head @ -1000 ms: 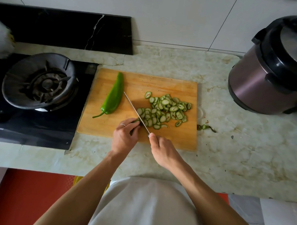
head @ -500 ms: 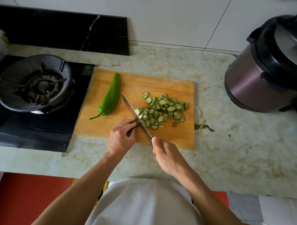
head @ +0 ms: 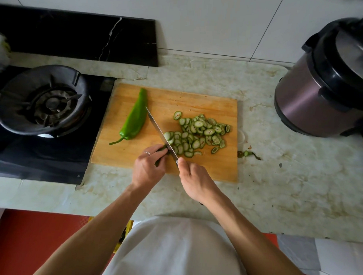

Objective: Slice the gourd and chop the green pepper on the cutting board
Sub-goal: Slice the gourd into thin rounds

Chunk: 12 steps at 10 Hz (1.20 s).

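While the left hand [head: 147, 169] pinches the last dark stub of gourd [head: 162, 150] near the board's [head: 212, 168] front edge, the right hand [head: 195, 179] wraps its grip round the knife [head: 161, 133] handle, blade angled away toward the pepper [head: 136, 118]. Only the head view shows this, and the stub is mostly hidden under curled fingertips. With so little left, keep those fingertips tucked back behind the knuckles and let the blade ride beside them — thin, straight-down cuts, no sawing. The slices [head: 199, 134] lie heaped to the blade's right; nudge them clear so none jam the edge. The pepper waits whole at the board's left — untouched, its tip just beside the knife's point
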Each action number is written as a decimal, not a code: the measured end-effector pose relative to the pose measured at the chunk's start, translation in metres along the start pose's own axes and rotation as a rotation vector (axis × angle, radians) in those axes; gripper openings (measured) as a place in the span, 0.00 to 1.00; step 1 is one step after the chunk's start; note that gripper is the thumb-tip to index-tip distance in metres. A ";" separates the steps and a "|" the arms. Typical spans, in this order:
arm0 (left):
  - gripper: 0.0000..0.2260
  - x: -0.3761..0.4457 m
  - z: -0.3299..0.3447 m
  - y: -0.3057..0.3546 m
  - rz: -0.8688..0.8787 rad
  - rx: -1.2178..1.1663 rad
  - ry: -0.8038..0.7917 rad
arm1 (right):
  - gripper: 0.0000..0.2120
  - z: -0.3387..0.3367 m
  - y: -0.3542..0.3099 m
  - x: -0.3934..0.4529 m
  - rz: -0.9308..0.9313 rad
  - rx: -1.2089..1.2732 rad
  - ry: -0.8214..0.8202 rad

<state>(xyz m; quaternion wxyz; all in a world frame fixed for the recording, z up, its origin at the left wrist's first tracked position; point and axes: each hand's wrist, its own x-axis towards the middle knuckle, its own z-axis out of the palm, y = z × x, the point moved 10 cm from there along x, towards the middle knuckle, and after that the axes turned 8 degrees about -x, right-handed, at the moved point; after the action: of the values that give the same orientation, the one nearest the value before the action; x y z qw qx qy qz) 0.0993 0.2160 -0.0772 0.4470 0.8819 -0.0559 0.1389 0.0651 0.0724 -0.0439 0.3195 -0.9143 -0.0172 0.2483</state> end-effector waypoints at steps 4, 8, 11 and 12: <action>0.10 0.002 -0.004 0.001 -0.014 0.012 0.060 | 0.15 0.010 0.013 -0.006 0.031 -0.010 -0.067; 0.10 -0.004 -0.011 0.002 0.003 -0.020 0.105 | 0.20 0.012 0.038 0.006 0.192 0.277 0.023; 0.11 -0.006 -0.009 0.000 -0.010 -0.032 0.102 | 0.20 -0.003 0.017 -0.011 0.061 0.201 0.006; 0.10 -0.006 -0.009 0.002 0.002 -0.011 0.109 | 0.22 -0.003 0.018 -0.014 0.058 0.191 0.014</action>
<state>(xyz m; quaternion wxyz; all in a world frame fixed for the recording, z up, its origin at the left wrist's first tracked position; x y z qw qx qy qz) 0.0916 0.2223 -0.0721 0.4541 0.8704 -0.0332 0.1872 0.0526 0.0536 -0.0462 0.3980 -0.8816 0.0351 0.2512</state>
